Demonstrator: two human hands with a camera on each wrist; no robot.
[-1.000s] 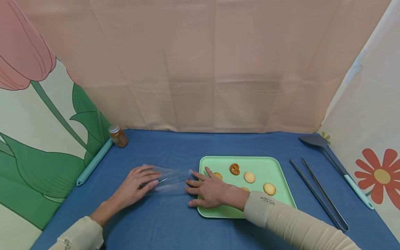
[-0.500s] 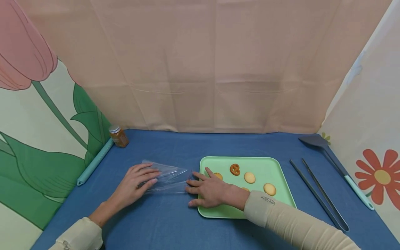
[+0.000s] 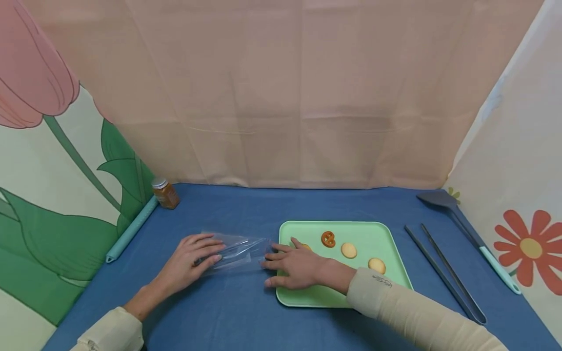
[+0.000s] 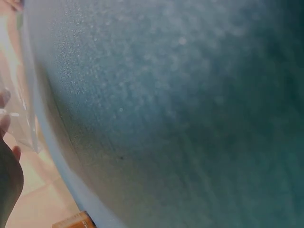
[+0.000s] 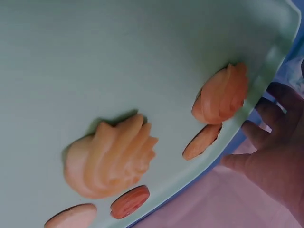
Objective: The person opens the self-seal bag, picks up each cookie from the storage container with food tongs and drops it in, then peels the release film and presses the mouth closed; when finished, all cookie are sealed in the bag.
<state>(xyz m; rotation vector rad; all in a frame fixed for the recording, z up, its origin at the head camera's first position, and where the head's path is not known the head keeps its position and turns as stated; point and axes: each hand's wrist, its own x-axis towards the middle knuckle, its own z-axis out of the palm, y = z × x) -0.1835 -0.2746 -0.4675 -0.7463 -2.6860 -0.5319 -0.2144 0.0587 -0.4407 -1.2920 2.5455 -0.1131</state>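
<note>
A clear plastic bag (image 3: 241, 251) lies between the two hands, in front of the left part of the table. My left hand (image 3: 190, 256) pinches its left end between thumb and fingers. In the left wrist view, only part of the bag (image 4: 21, 118) and the hand (image 4: 9, 175) show at the left edge. My right hand (image 3: 291, 265) reaches over the left side of a light green tray (image 3: 369, 231), its fingers spread, with fingertips at the bag's right end. Swirled cookies (image 5: 111, 159) and round cookies (image 3: 349, 250) sit on the tray beside a pretzel (image 3: 328, 239).
Metal tongs (image 3: 445, 273) lie right of the tray, and a dark spatula (image 3: 456, 219) with a pale handle lies beyond them. At the back left stand a brown jar (image 3: 166, 195) and a teal roll (image 3: 131, 235). Blue cloth (image 3: 210, 317) covers the table.
The bag's film spread wider at half a second ago and its upper edge now sits lower. Both hands stay nearly in place; the head view has shifted slightly.
</note>
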